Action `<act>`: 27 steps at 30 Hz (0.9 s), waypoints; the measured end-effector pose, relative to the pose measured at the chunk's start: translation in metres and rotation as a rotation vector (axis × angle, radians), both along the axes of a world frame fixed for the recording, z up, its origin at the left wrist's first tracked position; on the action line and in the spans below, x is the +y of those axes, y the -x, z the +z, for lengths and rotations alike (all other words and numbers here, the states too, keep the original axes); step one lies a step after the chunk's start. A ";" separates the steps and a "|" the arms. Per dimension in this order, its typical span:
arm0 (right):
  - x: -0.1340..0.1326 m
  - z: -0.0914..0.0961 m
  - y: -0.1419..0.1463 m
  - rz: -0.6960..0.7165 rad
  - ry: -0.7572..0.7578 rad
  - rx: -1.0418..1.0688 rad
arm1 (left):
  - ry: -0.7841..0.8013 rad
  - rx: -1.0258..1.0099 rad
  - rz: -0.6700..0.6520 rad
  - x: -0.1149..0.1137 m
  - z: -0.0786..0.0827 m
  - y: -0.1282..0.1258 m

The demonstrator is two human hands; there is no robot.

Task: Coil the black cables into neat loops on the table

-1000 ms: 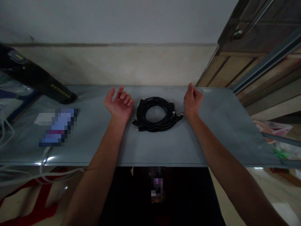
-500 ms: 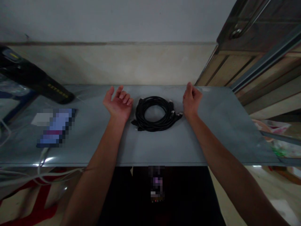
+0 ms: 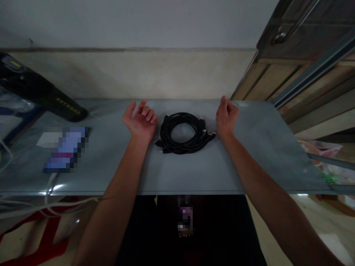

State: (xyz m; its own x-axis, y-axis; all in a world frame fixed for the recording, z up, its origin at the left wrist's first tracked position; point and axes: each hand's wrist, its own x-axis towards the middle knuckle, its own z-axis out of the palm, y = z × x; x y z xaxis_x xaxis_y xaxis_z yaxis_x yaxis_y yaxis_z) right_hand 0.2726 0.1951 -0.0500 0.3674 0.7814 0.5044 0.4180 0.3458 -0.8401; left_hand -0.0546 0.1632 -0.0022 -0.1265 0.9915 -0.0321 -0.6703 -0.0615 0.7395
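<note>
Black cables (image 3: 181,149) lie in a round coil on the grey tabletop (image 3: 177,173), with several plugs showing at the left and right of the ring. Left of the coil, my left hand (image 3: 141,120) rests palm up, its fingers loosely bent and apart, with nothing in it. My right hand (image 3: 226,116) stands on its side just right of the coil, close to the plugs there. Its fingers are curled into a loose fist with the thumb on top, and no object shows in it. Neither hand grips the cables.
A phone (image 3: 66,149) with a white cable (image 3: 51,181) lies at the left, near a dark cylindrical object (image 3: 52,96) with yellow lettering. Behind the table rises a wall (image 3: 172,74). A door handle (image 3: 280,38) and metal frame are at the right; a red stool (image 3: 50,240) stands below.
</note>
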 end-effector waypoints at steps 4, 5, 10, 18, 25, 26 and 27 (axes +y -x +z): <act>0.001 0.000 0.000 0.013 -0.030 -0.002 | 0.045 -0.125 0.001 -0.002 0.009 -0.007; 0.000 0.000 0.000 0.019 -0.031 0.000 | 0.055 -0.161 0.003 -0.002 0.011 -0.008; -0.004 0.003 0.003 0.017 -0.035 -0.001 | 0.076 -0.212 0.027 -0.004 0.015 -0.009; -0.009 0.014 0.007 -0.017 -0.040 -0.005 | 0.075 -0.184 0.038 0.000 0.011 -0.008; -0.073 0.069 0.037 0.219 -0.137 -0.337 | 0.042 -0.260 0.015 -0.001 0.014 -0.007; -0.088 0.073 0.045 0.306 -0.138 -0.445 | 0.042 -0.267 0.011 -0.001 0.014 -0.007; -0.101 0.075 0.052 0.374 -0.139 -0.566 | 0.043 -0.271 0.008 -0.001 0.014 -0.007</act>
State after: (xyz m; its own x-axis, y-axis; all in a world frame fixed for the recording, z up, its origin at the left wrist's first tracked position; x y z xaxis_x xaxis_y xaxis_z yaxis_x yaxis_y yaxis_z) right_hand 0.2202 0.0936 0.0249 -0.2633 0.7188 0.6434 0.6111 0.6403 -0.4654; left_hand -0.0471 0.1618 0.0120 -0.1151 0.9875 -0.1076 -0.8438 -0.0400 0.5352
